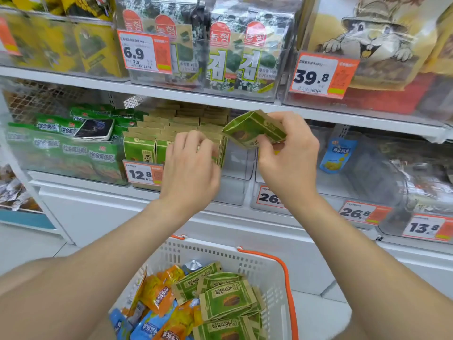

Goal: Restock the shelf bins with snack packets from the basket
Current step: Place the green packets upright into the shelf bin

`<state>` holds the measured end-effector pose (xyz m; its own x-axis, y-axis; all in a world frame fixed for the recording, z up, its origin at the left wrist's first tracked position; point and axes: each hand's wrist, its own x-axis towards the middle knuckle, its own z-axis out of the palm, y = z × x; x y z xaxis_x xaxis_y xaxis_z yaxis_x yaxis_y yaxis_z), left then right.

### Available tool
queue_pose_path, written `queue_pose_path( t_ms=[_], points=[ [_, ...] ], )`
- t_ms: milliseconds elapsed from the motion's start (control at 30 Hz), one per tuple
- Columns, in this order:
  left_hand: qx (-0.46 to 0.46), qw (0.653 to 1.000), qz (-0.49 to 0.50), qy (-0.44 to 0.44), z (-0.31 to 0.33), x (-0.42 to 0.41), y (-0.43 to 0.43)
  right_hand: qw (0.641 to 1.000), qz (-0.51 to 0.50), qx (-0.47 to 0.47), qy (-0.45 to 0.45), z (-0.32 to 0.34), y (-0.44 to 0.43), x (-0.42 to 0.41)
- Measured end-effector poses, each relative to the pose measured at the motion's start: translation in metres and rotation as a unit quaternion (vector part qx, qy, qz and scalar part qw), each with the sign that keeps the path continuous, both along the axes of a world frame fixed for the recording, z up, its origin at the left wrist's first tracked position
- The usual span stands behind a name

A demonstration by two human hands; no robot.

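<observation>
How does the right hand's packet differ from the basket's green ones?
The held packet is tilted in the air, pinched by the right hand; the basket packets lie flat. The held packet is alone; the basket packets overlap. Both share the green-and-tan print.

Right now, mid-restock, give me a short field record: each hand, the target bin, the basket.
left hand: fingers curled over the shelved packets, at the row's right end
right hand: pinches one green packet, tilted, above the bin
bin: clear, right part unfilled; price tag reads 12.8
basket: white, orange handles; holds mixed packets in green, orange, blue
stray item: phone lying on packets in the next bin to the left
</observation>
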<state>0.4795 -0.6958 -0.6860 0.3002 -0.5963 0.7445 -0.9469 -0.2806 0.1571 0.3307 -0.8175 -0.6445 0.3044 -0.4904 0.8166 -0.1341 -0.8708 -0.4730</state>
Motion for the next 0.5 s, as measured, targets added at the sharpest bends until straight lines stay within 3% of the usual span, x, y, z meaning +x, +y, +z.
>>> queue_pose_path(
  t_ms=[133,267,500],
  points=[
    [0.169,0.973,-0.016,-0.156,0.012,0.002,-0.026,0.995,-0.019,-0.056,0.084,-0.013,-0.028,0.01],
    [0.324,0.919,-0.036,-0.222,0.017,0.01,-0.05,0.984,-0.035,-0.072,0.156,-0.02,-0.049,0.03],
    [0.584,0.761,0.061,-0.276,0.035,0.003,-0.086,0.945,-0.127,-0.124,0.276,-0.017,-0.065,0.068]
  ],
)
